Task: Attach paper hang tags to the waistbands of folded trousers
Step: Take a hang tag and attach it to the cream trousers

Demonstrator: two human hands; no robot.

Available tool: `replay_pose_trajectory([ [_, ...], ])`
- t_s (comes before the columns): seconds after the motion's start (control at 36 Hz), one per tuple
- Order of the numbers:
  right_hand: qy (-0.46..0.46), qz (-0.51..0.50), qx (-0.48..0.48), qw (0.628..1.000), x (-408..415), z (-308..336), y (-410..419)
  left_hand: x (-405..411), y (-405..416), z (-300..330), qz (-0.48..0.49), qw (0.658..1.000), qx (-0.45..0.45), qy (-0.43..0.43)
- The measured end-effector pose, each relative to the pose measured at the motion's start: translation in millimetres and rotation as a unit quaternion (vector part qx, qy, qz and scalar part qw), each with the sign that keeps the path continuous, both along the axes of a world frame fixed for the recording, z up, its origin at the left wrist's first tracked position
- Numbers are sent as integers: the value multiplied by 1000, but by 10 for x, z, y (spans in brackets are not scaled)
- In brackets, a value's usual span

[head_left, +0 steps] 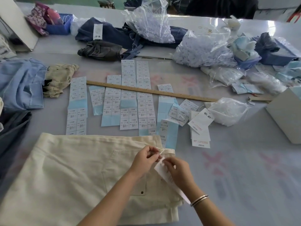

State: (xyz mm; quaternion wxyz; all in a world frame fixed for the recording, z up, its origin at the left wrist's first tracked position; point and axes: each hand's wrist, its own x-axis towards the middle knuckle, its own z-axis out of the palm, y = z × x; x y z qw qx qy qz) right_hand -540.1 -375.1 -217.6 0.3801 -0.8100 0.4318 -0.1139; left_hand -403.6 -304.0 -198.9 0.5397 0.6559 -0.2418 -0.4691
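Bags of clear plastic on the counter hold small white pieces, too blurred to name; a blue bin at far left holds patterned cloth. Cream trousers lie folded nearest, their lower edge cut off. At the waistband, the left hand pinches a thin string, and the right hand pinches a white tag, mostly hidden beneath it.

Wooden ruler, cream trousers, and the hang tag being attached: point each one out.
wooden ruler (pixel 151 91), head view, on the middle of its length.
cream trousers (pixel 73 168), head view, on the bare fabric left of the hands.
hang tag (pixel 164 174), head view, on the white paper beside the right hand.
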Motion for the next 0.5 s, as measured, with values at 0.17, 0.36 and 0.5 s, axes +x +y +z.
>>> replay_pose_trajectory([
  [0.17,-227,-137,229,937,57,330,-64,51,-29,153,-54,997,-47,-33],
  [0.36,-259,-136,245,924,93,494,-115,122,-106,299,-124,978,-55,-159],
  [0.5,-272,-144,251,918,123,531,-97,140,-149,319,-130,975,-63,-168],
])
